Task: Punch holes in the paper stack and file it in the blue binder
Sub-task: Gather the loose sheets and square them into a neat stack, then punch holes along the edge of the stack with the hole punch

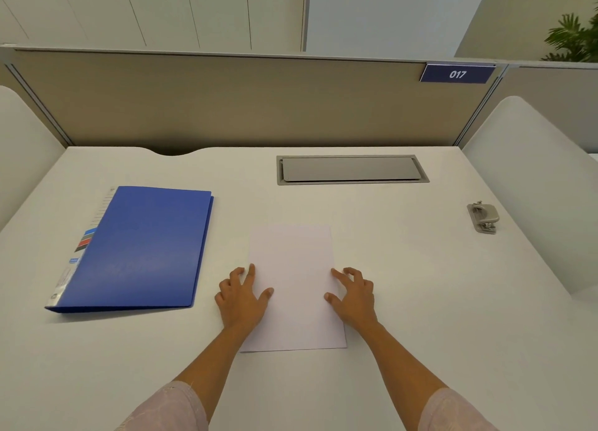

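The closed blue binder (137,249) hides its contents, left of the paper stack (293,288) pinned under the spread left hand (241,296) and right hand (352,296).

Bare forearms, pale pink patterned sleeves (168,408)

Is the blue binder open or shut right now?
Shut. The blue binder lies flat on the desk with its cover down and no rings or inside showing. Both hands are on the paper stack, not touching it.
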`<action>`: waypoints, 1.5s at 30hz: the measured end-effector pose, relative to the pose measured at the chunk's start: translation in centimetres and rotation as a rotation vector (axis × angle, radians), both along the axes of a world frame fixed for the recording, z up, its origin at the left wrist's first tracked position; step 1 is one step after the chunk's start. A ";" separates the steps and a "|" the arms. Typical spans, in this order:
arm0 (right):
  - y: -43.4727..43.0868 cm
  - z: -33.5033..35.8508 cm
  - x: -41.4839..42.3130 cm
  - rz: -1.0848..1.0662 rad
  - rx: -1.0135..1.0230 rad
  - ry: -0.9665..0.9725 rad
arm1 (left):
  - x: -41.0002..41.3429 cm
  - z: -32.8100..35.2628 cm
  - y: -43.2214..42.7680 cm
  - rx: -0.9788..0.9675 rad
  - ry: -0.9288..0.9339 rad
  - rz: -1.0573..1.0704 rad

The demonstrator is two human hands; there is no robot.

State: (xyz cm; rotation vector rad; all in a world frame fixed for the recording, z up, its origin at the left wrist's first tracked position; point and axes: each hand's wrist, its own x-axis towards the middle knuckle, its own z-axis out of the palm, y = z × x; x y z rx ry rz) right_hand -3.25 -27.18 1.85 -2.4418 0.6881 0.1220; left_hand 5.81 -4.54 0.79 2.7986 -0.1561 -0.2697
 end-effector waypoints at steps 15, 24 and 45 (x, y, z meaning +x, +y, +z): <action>-8.3 0.3 -1.5 0.012 -0.163 0.114 | 1.5 1.1 -10.1 -0.182 -0.107 -0.531; -17.4 1.6 -1.9 -0.106 -0.232 0.151 | 1.5 2.4 -21.5 -0.072 -0.061 -0.768; -36.9 4.0 1.3 -0.357 -0.413 0.133 | 3.6 0.9 -31.0 0.056 -0.070 -0.903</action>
